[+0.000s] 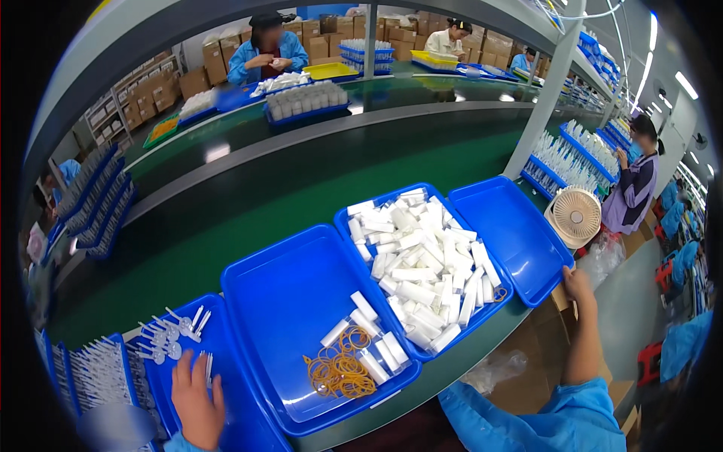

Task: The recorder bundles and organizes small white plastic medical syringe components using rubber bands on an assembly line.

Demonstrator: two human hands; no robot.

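Blue tray [510, 235] gripped by right hand [578, 285]; left hand [197, 404] near white parts [174, 350], grip unclear; labelled cartons [215, 64], print illegible.

Beige fan [577, 216] placed near clear plastic bag [607, 255], right. Cardboard boxes [215, 62] stacked at back. Yellow tray [330, 71] set near blue-jacketed co-worker [248, 62].

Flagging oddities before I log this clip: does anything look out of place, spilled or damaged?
One small thing: a tan rubber band lies at the right edge of the tray heaped with white pieces, apart from the tangled bands in the tray to its left. No spill or damage stands out.
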